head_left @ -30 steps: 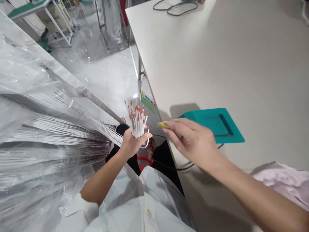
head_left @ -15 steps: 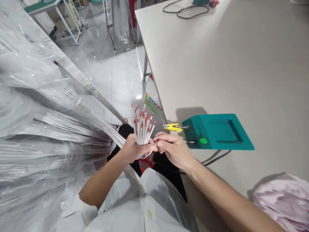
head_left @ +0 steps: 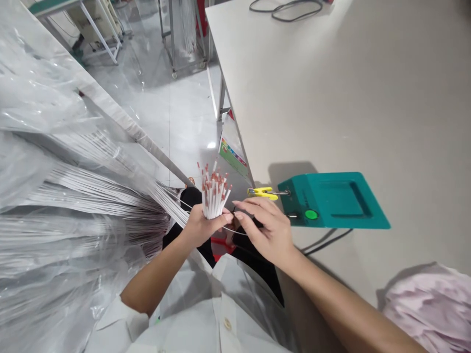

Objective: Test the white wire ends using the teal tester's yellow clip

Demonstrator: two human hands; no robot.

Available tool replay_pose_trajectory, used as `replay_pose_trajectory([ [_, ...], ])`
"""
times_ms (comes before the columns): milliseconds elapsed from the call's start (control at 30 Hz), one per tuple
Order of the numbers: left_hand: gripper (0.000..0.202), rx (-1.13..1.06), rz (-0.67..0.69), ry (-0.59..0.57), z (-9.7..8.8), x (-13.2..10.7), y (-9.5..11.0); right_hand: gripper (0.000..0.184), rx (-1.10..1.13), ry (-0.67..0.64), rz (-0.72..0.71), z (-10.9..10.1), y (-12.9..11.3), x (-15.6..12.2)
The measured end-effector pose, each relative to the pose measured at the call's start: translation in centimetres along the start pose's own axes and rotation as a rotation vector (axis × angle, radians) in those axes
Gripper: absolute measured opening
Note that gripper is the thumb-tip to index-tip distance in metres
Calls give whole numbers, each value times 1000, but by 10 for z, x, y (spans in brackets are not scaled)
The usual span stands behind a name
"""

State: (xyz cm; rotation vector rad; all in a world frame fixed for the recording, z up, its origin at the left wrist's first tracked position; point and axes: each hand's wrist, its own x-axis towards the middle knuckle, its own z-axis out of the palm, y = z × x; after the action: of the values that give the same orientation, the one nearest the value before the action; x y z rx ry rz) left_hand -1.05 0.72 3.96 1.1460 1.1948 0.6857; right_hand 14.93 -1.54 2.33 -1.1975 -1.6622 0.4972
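My left hand (head_left: 200, 225) is closed around a bundle of white wires (head_left: 213, 203), whose bare copper-coloured ends stand upright above the thumb. A single white wire (head_left: 237, 232) bows out from that hand and passes behind my right thumb. My right hand (head_left: 267, 225) is beside the bundle, with thumb and forefinger apart and their tips close to my left thumb. Its lower fingers are partly hidden. Just past it, a yellow clip (head_left: 262, 193) sits on a metal prong of the green device (head_left: 334, 201), which has a round green button.
Many long white wires (head_left: 103, 196) under clear plastic lie over a rack on the left. The pale table (head_left: 342, 108) carries a black cable (head_left: 290, 10) at the back and a pink cloth (head_left: 430, 309) at front right. A wheeled metal frame (head_left: 171, 44) stands beyond.
My right thumb and forefinger have parted from the pinch they made beside my left thumb. One wire now bows out between the hands. The bundle has shifted slightly left.
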Motion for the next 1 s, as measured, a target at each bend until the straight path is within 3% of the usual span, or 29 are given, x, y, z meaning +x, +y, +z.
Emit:
replay_pose_trajectory([
  [167, 14, 29, 104, -127, 6, -5, -3, 6, 292, -20, 257, 4, -3, 2],
  [300, 21, -21, 22, -64, 8, -4, -10, 11, 379, 21, 356, 3, -1, 0],
  [500, 19, -292, 47, 274, 1, 2, -14, 12, 356, 0, 326, 1, 5, -4],
  [567, 18, -333, 54, 328, -1, 2, -13, 12, 341, -35, 303, 2, 4, -5],
  [867, 18, -105, 98, 176, 12, -7, -6, 15, 297, -197, 243, 14, -3, -9],
  [1000, 16, -62, 124, 224, 16, -8, -3, 13, 270, -177, 223, 13, -3, -10],
])
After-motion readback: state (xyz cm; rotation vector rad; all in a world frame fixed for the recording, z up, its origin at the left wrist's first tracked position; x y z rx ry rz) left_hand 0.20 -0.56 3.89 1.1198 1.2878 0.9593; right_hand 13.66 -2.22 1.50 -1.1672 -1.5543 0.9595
